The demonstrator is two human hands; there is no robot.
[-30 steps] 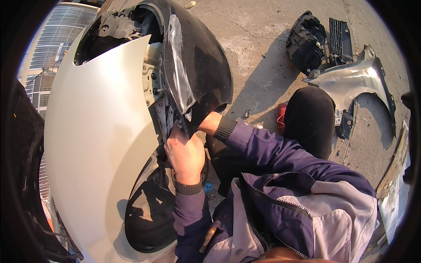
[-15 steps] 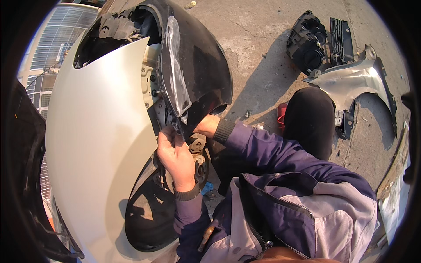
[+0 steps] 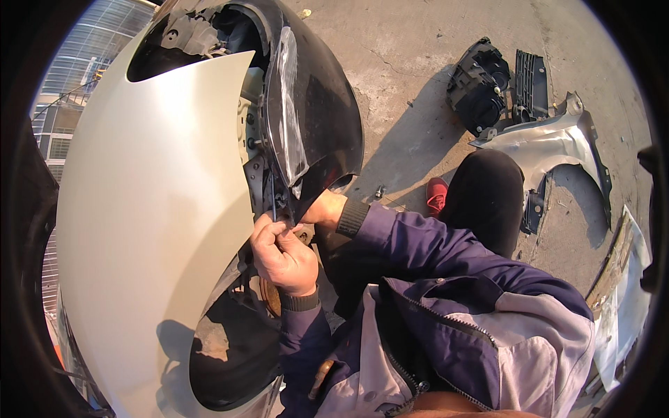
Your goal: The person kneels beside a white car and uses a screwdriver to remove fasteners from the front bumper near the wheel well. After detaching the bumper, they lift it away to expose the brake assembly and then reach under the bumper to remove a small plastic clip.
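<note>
At the lower corner of a black bumper cover (image 3: 327, 104), my left hand (image 3: 286, 258) is closed, thumb and fingertips pinched together. A thin dark rod or strip (image 3: 273, 195) rises just above those fingertips, and I cannot tell whether they grip it. My right hand (image 3: 324, 209) reaches to the underside of the same corner, its fingers mostly hidden by the cover and the left hand. A whitish streaked band (image 3: 287, 104) runs down the cover's edge. To the left stands the pale fender (image 3: 153, 181) of a car, a gap with metal brackets (image 3: 255, 174) between it and the cover.
A wheel arch (image 3: 230, 355) gapes below my left hand. On the concrete at right lie a dark headlight unit (image 3: 479, 87), a black slatted grille (image 3: 531, 83) and a silver fender (image 3: 557, 132). My bent knee (image 3: 488, 202) and red shoe (image 3: 436, 195) are between.
My left hand has turned, and its fingers are curled tighter at the corner. The thin dark rod or strip now shows above them. My right hand has shifted slightly left and down.
</note>
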